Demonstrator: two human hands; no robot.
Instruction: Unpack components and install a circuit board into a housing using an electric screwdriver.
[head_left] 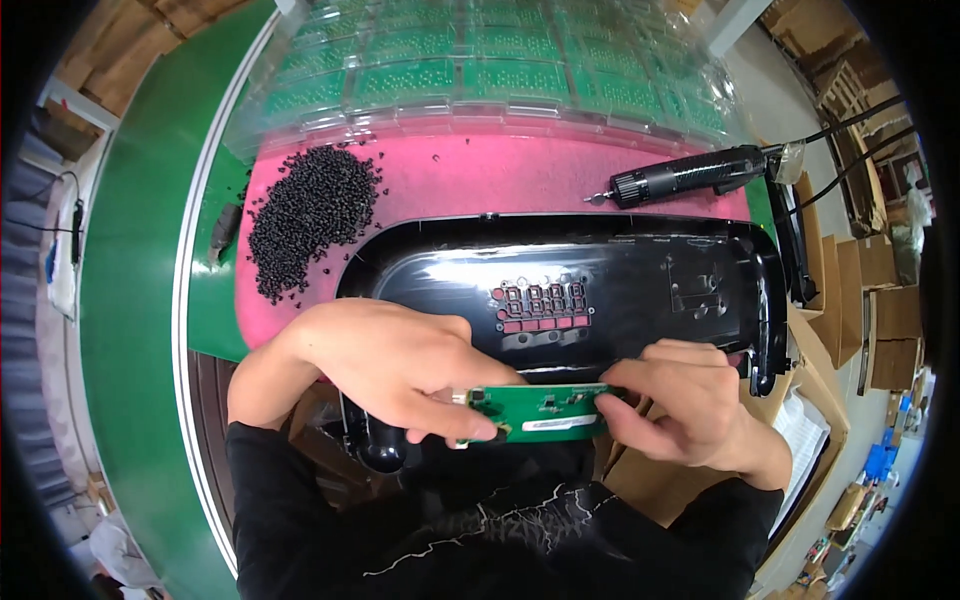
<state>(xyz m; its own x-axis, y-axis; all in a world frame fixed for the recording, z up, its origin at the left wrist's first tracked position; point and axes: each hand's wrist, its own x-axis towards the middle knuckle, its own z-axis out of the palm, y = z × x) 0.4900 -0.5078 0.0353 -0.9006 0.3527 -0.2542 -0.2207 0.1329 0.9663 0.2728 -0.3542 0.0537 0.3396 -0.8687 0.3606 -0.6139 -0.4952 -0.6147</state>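
Between my two hands is a green circuit board (555,408) with small parts and a white label strip, held near my body. My left hand (405,365) is closed on its left end, thumb on the face beside a white connector. At the other end, my right hand (680,405) pinches the board's edge between thumb and fingers. Just beyond the board lies a glossy black plastic housing (430,285), its hollow side up. A cut-out display window (545,305) with digit-shaped openings sits in its middle. My left hand hides part of the housing's near edge.
On the pink mat (500,175), a heap of small black screws (310,215) lies at the left. A black electric screwdriver (685,180) rests at the right, with a cable. Clear trays of green boards (510,85) stand at the back. Cardboard boxes (870,290) are at the right.
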